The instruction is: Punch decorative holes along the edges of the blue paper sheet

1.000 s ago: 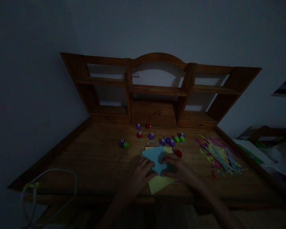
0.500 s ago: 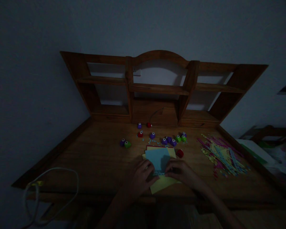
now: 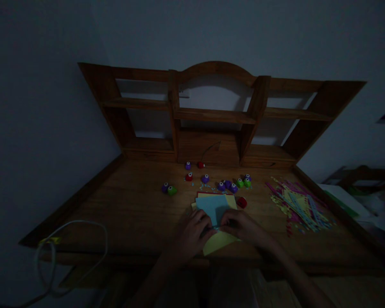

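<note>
A sheet of blue paper (image 3: 213,209) lies on top of yellow paper (image 3: 220,243) at the desk's near middle, with a thin red edge showing behind. My left hand (image 3: 195,226) is closed at the blue sheet's near left edge, thumb and fingers pinched on it. From the other side my right hand (image 3: 239,223) pinches the same near edge, fingers bent. A narrow bit of the patterned edge shows between the fingertips; the rest is hidden by the hands. A red craft punch (image 3: 241,202) sits just beyond my right hand.
Purple craft punches (image 3: 221,186), green ones (image 3: 172,191) and another red punch (image 3: 189,176) stand farther back, among small blue paper bits. Cut patterned paper strips (image 3: 298,205) are heaped at right. A wooden shelf (image 3: 211,118) rises behind; a white cable (image 3: 105,239) hangs at left.
Both hands have drawn closer together along the blue sheet's near edge, and less of its patterned strip shows. The view has tilted slightly. The punches have stayed put.
</note>
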`<action>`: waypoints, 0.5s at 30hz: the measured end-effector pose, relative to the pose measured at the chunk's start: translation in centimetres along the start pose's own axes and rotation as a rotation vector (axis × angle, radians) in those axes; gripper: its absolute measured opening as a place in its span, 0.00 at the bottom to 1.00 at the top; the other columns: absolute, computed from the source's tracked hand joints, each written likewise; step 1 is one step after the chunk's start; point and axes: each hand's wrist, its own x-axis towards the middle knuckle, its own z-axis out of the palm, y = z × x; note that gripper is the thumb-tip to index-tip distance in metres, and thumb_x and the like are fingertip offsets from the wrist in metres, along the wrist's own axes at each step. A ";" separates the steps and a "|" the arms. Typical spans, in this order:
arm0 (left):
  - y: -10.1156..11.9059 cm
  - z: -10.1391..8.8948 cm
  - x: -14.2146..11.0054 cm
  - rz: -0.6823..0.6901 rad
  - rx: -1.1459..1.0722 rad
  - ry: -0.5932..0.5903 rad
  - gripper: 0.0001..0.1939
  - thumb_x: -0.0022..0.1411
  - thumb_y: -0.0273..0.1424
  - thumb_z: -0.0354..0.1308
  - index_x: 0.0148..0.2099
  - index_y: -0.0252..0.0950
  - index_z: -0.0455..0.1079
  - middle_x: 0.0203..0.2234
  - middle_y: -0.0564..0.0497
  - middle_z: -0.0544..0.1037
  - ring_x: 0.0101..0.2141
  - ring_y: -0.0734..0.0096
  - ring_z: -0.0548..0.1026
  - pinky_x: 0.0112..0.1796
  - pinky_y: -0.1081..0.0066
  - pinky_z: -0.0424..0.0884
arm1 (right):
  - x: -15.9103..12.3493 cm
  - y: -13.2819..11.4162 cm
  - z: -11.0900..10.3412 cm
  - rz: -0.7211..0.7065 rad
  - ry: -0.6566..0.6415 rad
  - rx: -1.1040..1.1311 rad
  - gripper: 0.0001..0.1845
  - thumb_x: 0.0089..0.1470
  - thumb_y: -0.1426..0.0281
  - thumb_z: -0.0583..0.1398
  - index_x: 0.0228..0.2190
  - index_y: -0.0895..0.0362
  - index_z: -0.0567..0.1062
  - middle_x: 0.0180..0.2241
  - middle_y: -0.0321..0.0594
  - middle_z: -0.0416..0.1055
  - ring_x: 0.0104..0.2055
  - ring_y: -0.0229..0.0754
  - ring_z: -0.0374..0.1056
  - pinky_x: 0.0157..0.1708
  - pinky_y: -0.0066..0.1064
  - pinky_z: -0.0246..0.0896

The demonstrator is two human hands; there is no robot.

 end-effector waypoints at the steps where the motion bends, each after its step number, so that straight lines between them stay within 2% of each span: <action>1: 0.0 0.0 0.1 0.004 0.007 -0.007 0.07 0.67 0.35 0.54 0.38 0.38 0.68 0.38 0.51 0.71 0.43 0.66 0.69 0.45 0.67 0.66 | 0.1 0.0 0.0 -0.002 -0.002 -0.007 0.09 0.57 0.63 0.62 0.31 0.56 0.75 0.31 0.37 0.73 0.33 0.39 0.68 0.33 0.29 0.62; 9: -0.9 0.6 0.5 0.062 0.099 -0.025 0.05 0.67 0.32 0.54 0.38 0.37 0.68 0.38 0.51 0.71 0.43 0.66 0.69 0.46 0.65 0.66 | 0.7 -0.6 -0.6 -0.050 -0.059 -0.023 0.03 0.57 0.70 0.61 0.31 0.55 0.74 0.31 0.35 0.73 0.33 0.39 0.68 0.34 0.29 0.61; 15: -1.2 0.7 0.5 0.076 0.134 -0.071 0.05 0.67 0.32 0.54 0.38 0.38 0.67 0.39 0.51 0.69 0.44 0.66 0.67 0.44 0.67 0.65 | 1.1 0.4 -0.5 -0.031 -0.090 -0.013 0.02 0.55 0.70 0.63 0.32 0.55 0.75 0.31 0.34 0.73 0.33 0.38 0.67 0.34 0.28 0.61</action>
